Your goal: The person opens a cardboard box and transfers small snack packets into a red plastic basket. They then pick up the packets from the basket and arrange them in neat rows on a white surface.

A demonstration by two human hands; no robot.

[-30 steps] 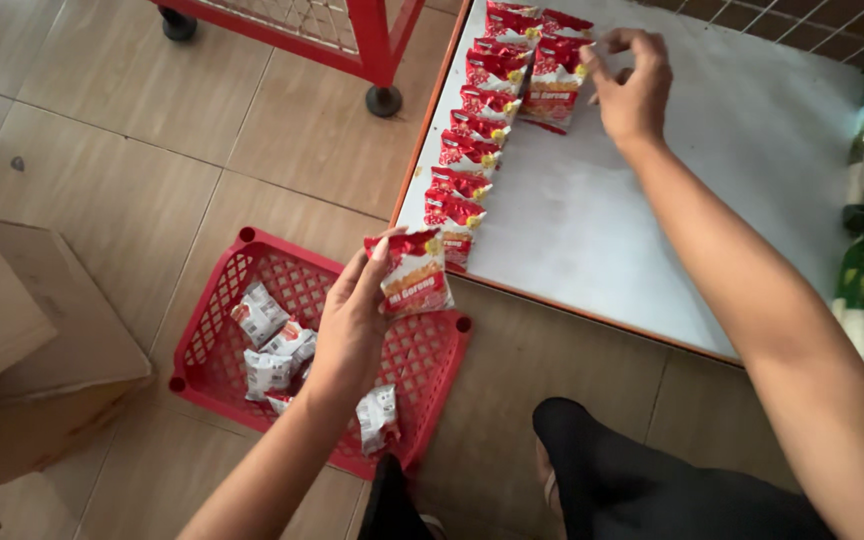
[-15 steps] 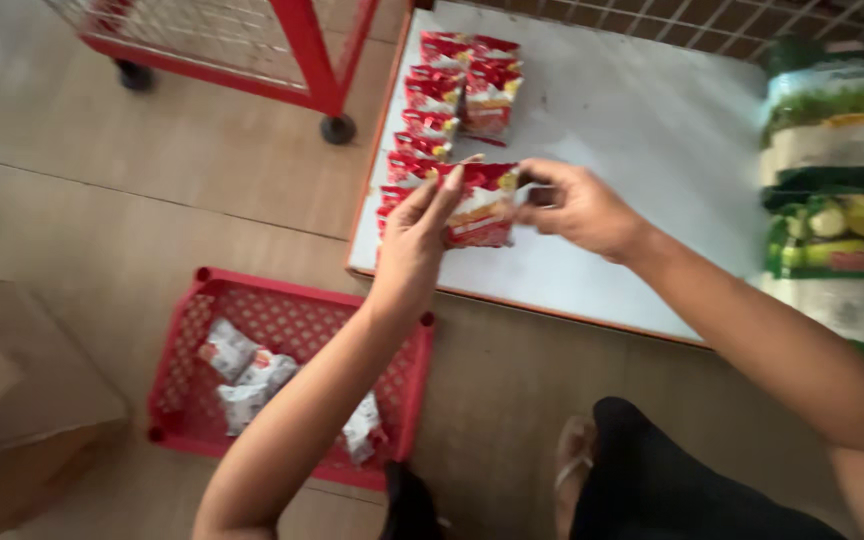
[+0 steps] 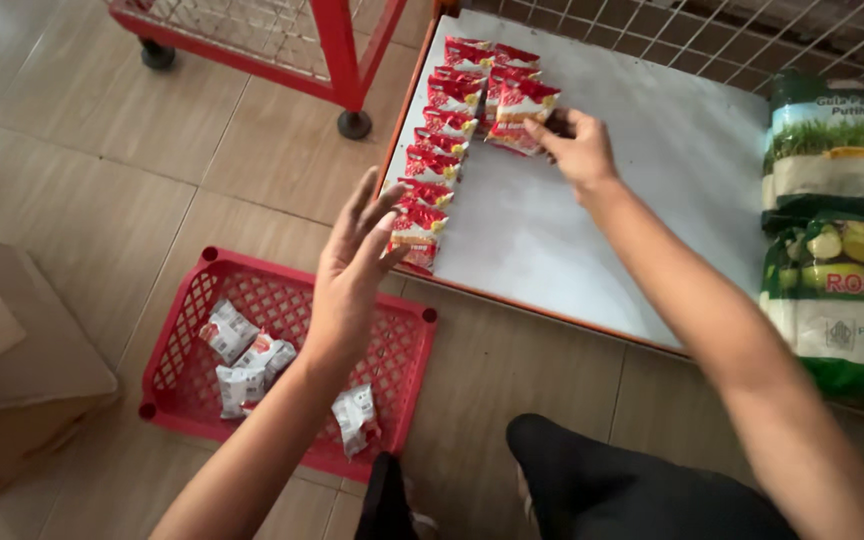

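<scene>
Sachets (image 3: 517, 108) in red wrappers lie overlapped in a row down the left edge of the white surface (image 3: 652, 200), with a second row begun at the far left corner, where the right hand (image 3: 580, 150) pinches the newest red packet by its lower end, the grip closed on it, seemingly to line it up with its neighbours. The left hand (image 3: 352, 270) hovers empty with its grip open and fingers spread just off the near left corner, above the red basket (image 3: 407, 345) on the floor tiles (image 3: 102, 170), which holds a few white packets (image 3: 252, 360).
</scene>
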